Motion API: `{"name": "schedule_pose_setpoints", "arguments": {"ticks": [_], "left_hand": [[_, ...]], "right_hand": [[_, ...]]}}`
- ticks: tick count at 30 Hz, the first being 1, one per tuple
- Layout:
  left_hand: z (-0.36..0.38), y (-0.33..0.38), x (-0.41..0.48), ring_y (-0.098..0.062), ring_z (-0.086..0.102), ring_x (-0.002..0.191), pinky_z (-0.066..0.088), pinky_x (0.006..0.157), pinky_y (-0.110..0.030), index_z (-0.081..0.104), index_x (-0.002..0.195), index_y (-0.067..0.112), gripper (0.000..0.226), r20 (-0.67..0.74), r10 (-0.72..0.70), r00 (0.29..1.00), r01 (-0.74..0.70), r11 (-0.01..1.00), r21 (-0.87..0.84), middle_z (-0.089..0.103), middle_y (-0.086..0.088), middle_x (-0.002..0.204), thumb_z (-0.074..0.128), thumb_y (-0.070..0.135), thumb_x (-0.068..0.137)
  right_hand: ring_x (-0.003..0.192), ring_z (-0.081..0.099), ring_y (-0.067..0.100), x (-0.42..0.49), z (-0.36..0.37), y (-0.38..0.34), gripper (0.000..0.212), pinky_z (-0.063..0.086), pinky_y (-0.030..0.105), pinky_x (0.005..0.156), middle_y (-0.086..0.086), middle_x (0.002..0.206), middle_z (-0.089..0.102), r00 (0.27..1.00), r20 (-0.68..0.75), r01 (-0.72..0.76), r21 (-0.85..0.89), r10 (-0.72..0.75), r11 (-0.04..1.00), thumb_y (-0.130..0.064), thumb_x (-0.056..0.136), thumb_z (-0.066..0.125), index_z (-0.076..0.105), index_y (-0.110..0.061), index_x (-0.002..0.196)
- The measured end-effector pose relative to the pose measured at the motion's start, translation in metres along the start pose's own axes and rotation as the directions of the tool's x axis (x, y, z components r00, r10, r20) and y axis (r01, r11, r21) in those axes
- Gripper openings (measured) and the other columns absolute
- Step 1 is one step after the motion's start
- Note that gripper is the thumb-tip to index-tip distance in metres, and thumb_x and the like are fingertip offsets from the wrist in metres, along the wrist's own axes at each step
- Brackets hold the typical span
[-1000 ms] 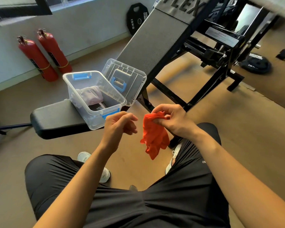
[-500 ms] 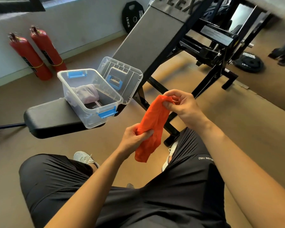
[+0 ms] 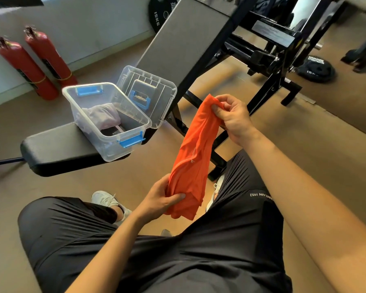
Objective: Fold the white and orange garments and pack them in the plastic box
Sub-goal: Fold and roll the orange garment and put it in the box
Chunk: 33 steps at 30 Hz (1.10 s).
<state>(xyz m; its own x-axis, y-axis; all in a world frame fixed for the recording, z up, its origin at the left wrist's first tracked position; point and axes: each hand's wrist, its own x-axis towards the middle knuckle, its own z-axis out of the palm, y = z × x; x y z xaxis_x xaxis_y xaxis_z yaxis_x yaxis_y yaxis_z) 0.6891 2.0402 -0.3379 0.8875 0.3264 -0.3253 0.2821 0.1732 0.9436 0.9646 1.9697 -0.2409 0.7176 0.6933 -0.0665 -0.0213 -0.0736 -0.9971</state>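
right hand [image 3: 232,117] pinches top edge of orange garment [image 3: 193,159], left hand [image 3: 163,198] grips its lower end, stretched between them over the lap. looks light, limp, slippery; best held at corners. white garment [image 3: 101,115] already in plastic box [image 3: 133,115].

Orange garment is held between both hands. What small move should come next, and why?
Probably bring the right hand down to the left hand, folding the orange garment in half. It hangs as a long strip, pinched at the top and gripped near the bottom, likely too long for the open plastic box, where the white garment lies.
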Motion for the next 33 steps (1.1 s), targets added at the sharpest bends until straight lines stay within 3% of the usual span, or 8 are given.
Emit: {"name": "schedule_pose_setpoints", "arguments": {"ticks": [4, 8, 12, 18, 24, 27, 30, 33], "left_hand": [[-0.004, -0.010, -0.009, -0.022, 0.069, 0.100, 0.059, 0.080, -0.032, 0.055, 0.130, 0.022, 0.048, -0.077, 0.058, 0.995, -0.052, 0.996, 0.068, 0.067, -0.011, 0.113, 0.076, 0.023, 0.087], [-0.012, -0.010, -0.020, -0.035, 0.073, 0.075, 0.062, 0.057, -0.044, 0.055, 0.131, 0.020, 0.043, -0.134, 0.026, 0.991, -0.021, 0.999, 0.045, 0.069, -0.018, 0.104, 0.072, 0.013, 0.092], [-0.016, -0.001, -0.020, -0.024, 0.076, 0.089, 0.064, 0.065, -0.043, 0.060, 0.128, 0.019, 0.045, -0.246, -0.036, 0.969, 0.037, 0.999, -0.002, 0.072, -0.011, 0.112, 0.077, 0.012, 0.087], [-0.016, 0.004, -0.013, -0.032, 0.075, 0.083, 0.058, 0.056, -0.037, 0.061, 0.128, 0.011, 0.054, -0.306, -0.225, 0.925, 0.135, 0.947, -0.291, 0.074, -0.016, 0.110, 0.083, 0.017, 0.078], [-0.009, 0.011, -0.009, -0.028, 0.071, 0.097, 0.058, 0.070, -0.038, 0.059, 0.131, 0.013, 0.047, -0.194, -0.291, 0.937, 0.136, 0.814, -0.564, 0.071, -0.017, 0.117, 0.068, 0.032, 0.089], [-0.006, 0.010, -0.009, -0.029, 0.070, 0.101, 0.058, 0.078, -0.040, 0.056, 0.134, 0.017, 0.049, -0.199, -0.305, 0.931, 0.087, 0.717, -0.691, 0.071, -0.017, 0.121, 0.062, 0.043, 0.093], [-0.003, 0.009, -0.008, -0.031, 0.071, 0.107, 0.059, 0.082, -0.042, 0.055, 0.138, 0.014, 0.069, -0.257, -0.286, 0.923, 0.063, 0.771, -0.634, 0.068, -0.017, 0.128, 0.080, 0.042, 0.079], [-0.002, 0.007, -0.008, -0.032, 0.072, 0.107, 0.062, 0.080, -0.042, 0.051, 0.139, 0.018, 0.071, -0.393, -0.280, 0.876, 0.083, 0.890, -0.449, 0.068, -0.012, 0.125, 0.084, 0.030, 0.077]], "right_hand": [[0.088, 0.069, 0.018, 0.010, -0.007, 0.007, 0.009, 0.057, 0.030, 0.075, 0.005, 0.092, 0.072, 0.998, -0.063, -0.013, 0.016, 0.014, 1.000, -0.014, 0.096, 0.064, 0.067, -0.020, 0.103], [0.089, 0.069, 0.020, 0.015, -0.015, 0.021, 0.009, 0.060, 0.039, 0.082, 0.006, 0.092, 0.072, 0.990, -0.140, -0.028, -0.109, 0.012, 0.994, -0.017, 0.095, 0.068, 0.067, -0.019, 0.103], [0.097, 0.070, 0.024, 0.000, -0.007, 0.026, 0.013, 0.060, 0.037, 0.088, 0.005, 0.096, 0.072, 0.995, -0.092, 0.009, -0.274, -0.036, 0.962, -0.024, 0.090, 0.074, 0.070, -0.020, 0.102], [0.093, 0.071, 0.023, -0.052, 0.024, 0.031, 0.017, 0.061, 0.044, 0.082, 0.006, 0.097, 0.074, 0.986, 0.110, 0.151, -0.312, -0.123, 0.938, -0.014, 0.089, 0.075, 0.073, -0.012, 0.106], [0.111, 0.067, 0.015, -0.110, 0.060, 0.062, 0.024, 0.061, 0.038, 0.090, 0.003, 0.122, 0.071, 0.950, 0.280, 0.219, -0.294, -0.136, 0.930, -0.025, 0.088, 0.076, 0.072, -0.022, 0.111], [0.118, 0.064, 0.013, -0.131, 0.070, 0.080, 0.023, 0.057, 0.039, 0.097, 0.002, 0.123, 0.071, 0.929, 0.316, 0.304, -0.364, -0.190, 0.880, -0.016, 0.085, 0.078, 0.074, -0.017, 0.108], [0.125, 0.060, 0.009, -0.146, 0.076, 0.092, 0.024, 0.051, 0.034, 0.105, 0.001, 0.125, 0.071, 0.873, 0.413, 0.432, -0.407, -0.260, 0.805, -0.014, 0.083, 0.080, 0.077, -0.014, 0.107], [0.129, 0.057, 0.005, -0.154, 0.076, 0.092, 0.026, 0.046, 0.023, 0.108, -0.001, 0.126, 0.071, 0.864, 0.459, 0.396, -0.372, -0.205, 0.840, -0.017, 0.084, 0.080, 0.077, -0.016, 0.109]]}}
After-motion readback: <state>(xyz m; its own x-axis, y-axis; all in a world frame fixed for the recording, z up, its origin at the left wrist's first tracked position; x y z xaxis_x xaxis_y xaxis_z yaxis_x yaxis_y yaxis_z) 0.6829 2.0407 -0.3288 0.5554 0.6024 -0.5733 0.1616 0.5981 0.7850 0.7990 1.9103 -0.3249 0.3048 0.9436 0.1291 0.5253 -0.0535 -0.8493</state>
